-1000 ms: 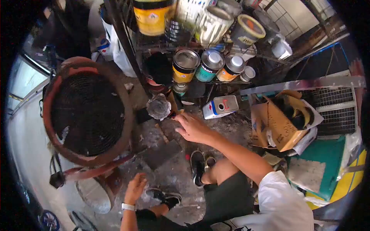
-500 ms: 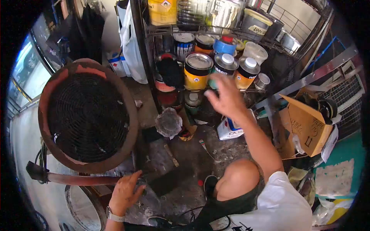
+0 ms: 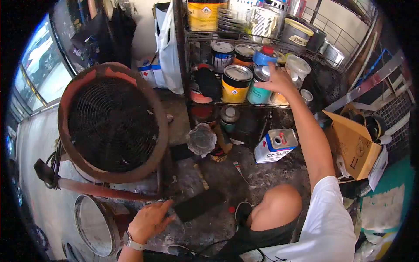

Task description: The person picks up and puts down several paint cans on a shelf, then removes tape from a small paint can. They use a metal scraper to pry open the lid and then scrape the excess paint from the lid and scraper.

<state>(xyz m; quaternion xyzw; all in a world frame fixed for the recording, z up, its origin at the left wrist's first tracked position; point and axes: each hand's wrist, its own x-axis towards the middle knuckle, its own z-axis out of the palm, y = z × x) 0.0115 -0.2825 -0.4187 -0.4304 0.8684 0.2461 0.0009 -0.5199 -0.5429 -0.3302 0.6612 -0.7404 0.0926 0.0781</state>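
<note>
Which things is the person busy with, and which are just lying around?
Busy with: right hand at the teal round metal tin; left hand beside the flat black block.
Lying about: big rusty round fan; white-and-blue rectangular can; brown cardboard box; yellow paint tin.

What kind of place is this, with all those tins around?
Most likely a paint storeroom or a workshop corner. A metal rack is packed with paint tins, and the right hand reaches among them. A big rusty fan stands beside it, and the floor is spattered grey.
</note>
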